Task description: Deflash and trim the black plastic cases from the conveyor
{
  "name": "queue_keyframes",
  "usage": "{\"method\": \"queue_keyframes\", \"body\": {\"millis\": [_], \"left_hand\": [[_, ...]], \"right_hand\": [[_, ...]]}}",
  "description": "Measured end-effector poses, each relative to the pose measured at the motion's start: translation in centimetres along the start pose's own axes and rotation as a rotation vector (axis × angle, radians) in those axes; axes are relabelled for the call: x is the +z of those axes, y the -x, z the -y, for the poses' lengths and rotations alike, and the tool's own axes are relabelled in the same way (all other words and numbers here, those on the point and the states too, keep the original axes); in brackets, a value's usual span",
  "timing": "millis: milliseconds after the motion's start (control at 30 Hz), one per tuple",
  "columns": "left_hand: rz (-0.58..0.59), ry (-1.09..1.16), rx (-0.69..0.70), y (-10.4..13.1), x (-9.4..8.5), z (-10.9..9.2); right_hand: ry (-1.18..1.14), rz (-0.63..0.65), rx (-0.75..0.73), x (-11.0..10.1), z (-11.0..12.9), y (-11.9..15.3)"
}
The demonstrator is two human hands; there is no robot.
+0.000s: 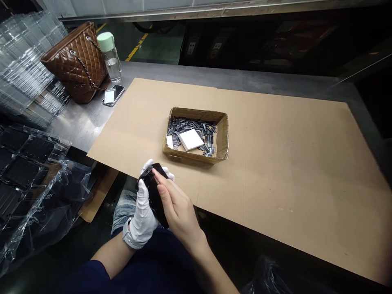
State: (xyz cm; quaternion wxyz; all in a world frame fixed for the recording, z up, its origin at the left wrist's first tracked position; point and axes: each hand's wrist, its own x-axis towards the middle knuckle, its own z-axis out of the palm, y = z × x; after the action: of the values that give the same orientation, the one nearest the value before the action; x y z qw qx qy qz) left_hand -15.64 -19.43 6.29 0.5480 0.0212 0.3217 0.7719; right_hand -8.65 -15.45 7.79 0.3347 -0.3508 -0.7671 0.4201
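My left hand (143,216), in a white glove with a pale watch strap at the wrist, is wrapped round a flat, glossy black plastic part (155,198). The part is held tilted over my lap, just off the front edge of the cardboard. My bare right hand (180,206) lies over it, with the index fingertip pressed on its upper end and the thumb close beside. Whether a small piece sits under that fingertip is hidden. Beyond my hands stands an open cardboard box (196,158) holding many small black strips (210,136) and a white square block (191,139).
A brown cardboard sheet (290,163) covers much of the grey table (147,70). At the back left are a brown quilted bag (81,61), a bottle (112,59) and a phone (113,95). Clear trays (21,61) are stacked left, above black parts in plastic (26,163).
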Motion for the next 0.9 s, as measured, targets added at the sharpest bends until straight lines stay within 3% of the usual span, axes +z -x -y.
{"method": "queue_keyframes", "body": {"millis": [100,167,300,400,500,667,800,900], "left_hand": [[-0.030,-0.096,0.004,-0.2,-0.5,0.0],[-0.054,-0.198,0.077,-0.3,-0.8,-0.1],[-0.069,-0.326,0.212,-0.5,-0.7,-0.3],[-0.061,-0.326,0.180,-0.5,-0.5,-0.3],[-0.084,-0.284,0.135,-0.4,-0.7,0.0],[-0.081,-0.186,0.048,-0.5,-1.1,0.4],[-0.058,-0.198,0.080,-0.6,-1.0,0.3],[-0.075,-0.270,0.132,-0.8,-1.3,0.3]], "right_hand": [[-0.177,0.010,0.164,-0.4,0.0,-0.3],[-0.288,0.019,0.268,-0.4,0.1,-0.8],[-0.436,0.019,0.343,-0.2,0.4,-1.8],[-0.461,-0.018,0.372,0.0,0.7,-1.9],[-0.457,-0.135,0.407,0.3,0.6,-1.3],[-0.378,-0.288,0.308,0.3,0.2,-0.4],[-0.273,-0.261,0.164,0.3,0.2,-0.4],[-0.274,-0.209,0.141,0.4,0.5,-0.7]]}}
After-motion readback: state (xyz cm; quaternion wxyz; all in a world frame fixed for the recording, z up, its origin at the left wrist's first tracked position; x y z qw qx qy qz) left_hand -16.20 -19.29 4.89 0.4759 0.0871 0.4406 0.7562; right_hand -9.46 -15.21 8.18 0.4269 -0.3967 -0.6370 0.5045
